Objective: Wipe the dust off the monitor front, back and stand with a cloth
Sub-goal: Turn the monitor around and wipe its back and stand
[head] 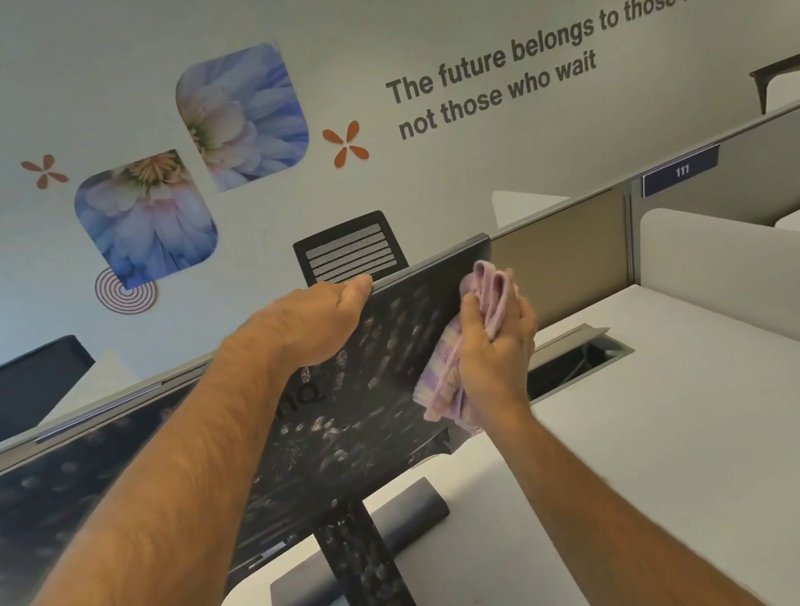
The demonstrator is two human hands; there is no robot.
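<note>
The black monitor [352,413] stands with its dusty back panel facing me, speckled with pale smudges. Its stand [365,567], a dusty neck on a flat dark base, rests on the white desk [693,440]. My left hand [313,323] grips the monitor's top edge, fingers curled over it. My right hand [495,345] holds a bunched pink and lilac cloth [448,363] and presses it against the right part of the back panel near the edge. The screen side is hidden.
A grey cubicle partition [559,237] runs behind the desk, with a blue tag reading 111 [681,171]. An open cable slot [577,359] lies in the desk to the right of the monitor. Black office chairs [348,250] stand beyond the partition by the decorated wall.
</note>
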